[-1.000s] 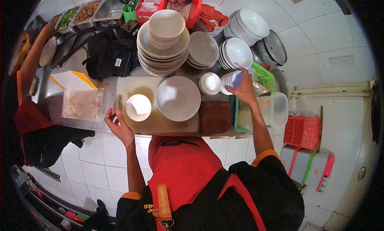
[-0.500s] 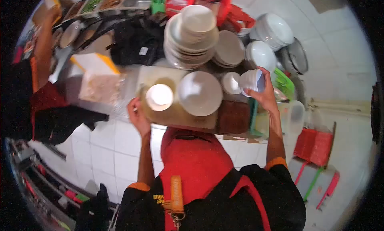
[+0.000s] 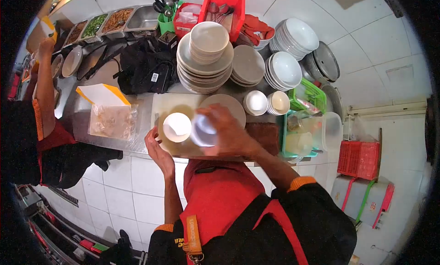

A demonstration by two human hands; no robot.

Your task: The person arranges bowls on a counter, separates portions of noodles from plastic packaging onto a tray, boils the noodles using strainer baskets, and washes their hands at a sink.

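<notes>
My right hand (image 3: 231, 133), smeared by motion, is closed on a small white bowl (image 3: 204, 131) over the board. Part of a large white plate (image 3: 231, 107) is hidden behind that hand. Just left of the held bowl, a small white bowl (image 3: 177, 127) rests on the pale cutting board (image 3: 162, 103) with something white in it. Beside this bowl, at the board's left front edge, is my left hand (image 3: 158, 148) with its fingers apart and nothing held. Whether its fingertips touch the bowl I cannot tell. Two short stacks of small bowls (image 3: 278, 103) stand to the right.
Behind the board rise stacked plates and bowls (image 3: 206, 63). An opened packet (image 3: 112, 120) and a black bag (image 3: 146, 68) lie to the left. A turquoise basket (image 3: 298, 141) with containers sits at right. A co-worker's arm (image 3: 45, 81) is at far left.
My right hand has moved left from the small bowl stack at the right to the board's middle, now carrying one small bowl. My left hand has stayed near the board's left edge.
</notes>
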